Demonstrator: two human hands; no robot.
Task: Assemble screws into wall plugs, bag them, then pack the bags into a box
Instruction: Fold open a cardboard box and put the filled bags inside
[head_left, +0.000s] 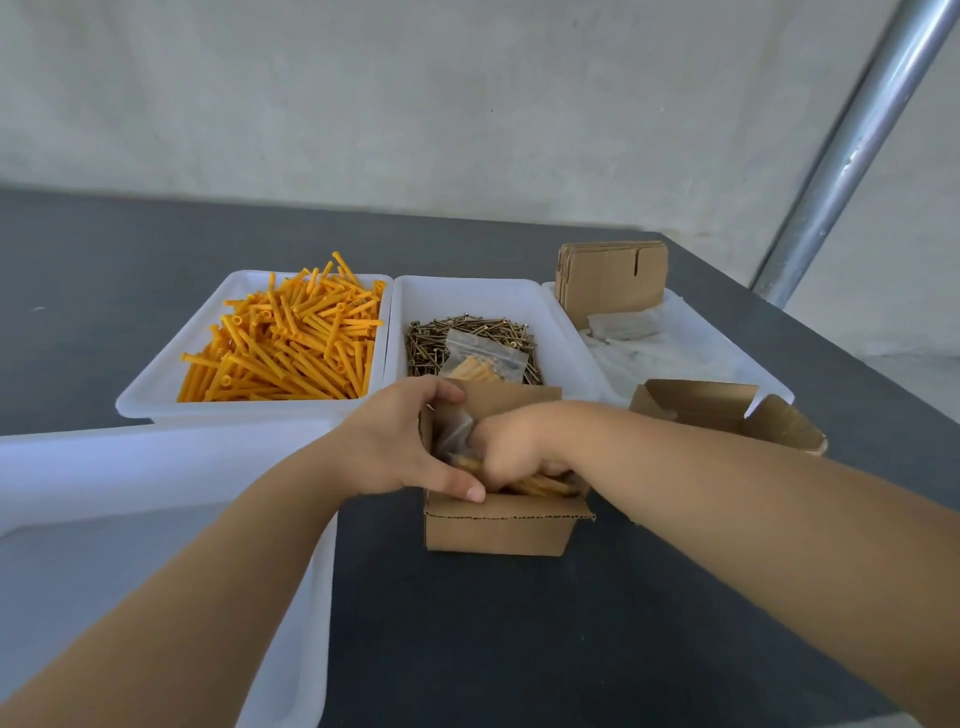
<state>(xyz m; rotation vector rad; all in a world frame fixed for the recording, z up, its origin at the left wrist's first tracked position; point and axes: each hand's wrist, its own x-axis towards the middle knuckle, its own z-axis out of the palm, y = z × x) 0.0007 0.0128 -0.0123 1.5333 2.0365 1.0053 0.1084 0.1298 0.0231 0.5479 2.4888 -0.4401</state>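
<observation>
A small open cardboard box (498, 530) stands on the dark table in front of me. My left hand (400, 441) grips its left wall, thumb over the near edge. My right hand (511, 447) is inside the box, fingers closed on a clear bag of orange plugs (457, 428) and pressing down. Another filled clear bag (485, 358) lies on the brass screws (426, 343) in the middle white tray (405, 312). Orange wall plugs (291, 338) fill the left white tray (156, 384).
A right-hand white tray (696, 332) holds empty clear bags and a stack of flat cardboard blanks (613, 275). A second open cardboard box (727, 410) stands to the right. A large white bin (156, 467) sits at my near left. A metal pole (852, 156) rises at the right.
</observation>
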